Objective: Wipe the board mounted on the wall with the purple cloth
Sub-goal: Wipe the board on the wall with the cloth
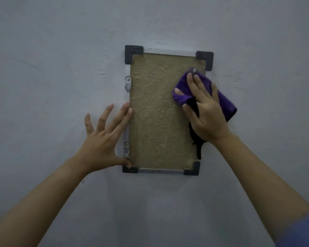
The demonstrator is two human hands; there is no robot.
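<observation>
A small tan cork-like board [159,113] in a silver frame with dark corner caps hangs upright on the wall. My right hand [203,111] presses a folded purple cloth [225,104] flat against the board's upper right part; a dark strip of the cloth hangs down below the palm. My left hand [105,138] lies spread on the wall at the board's left edge, fingertips on the frame and thumb at the lower left corner cap. It holds nothing.
The pale grey wall [61,68] surrounds the board on all sides. Two metal hanger brackets [128,84] sit on the frame's left side. A blue sleeve [303,232] shows at the lower right.
</observation>
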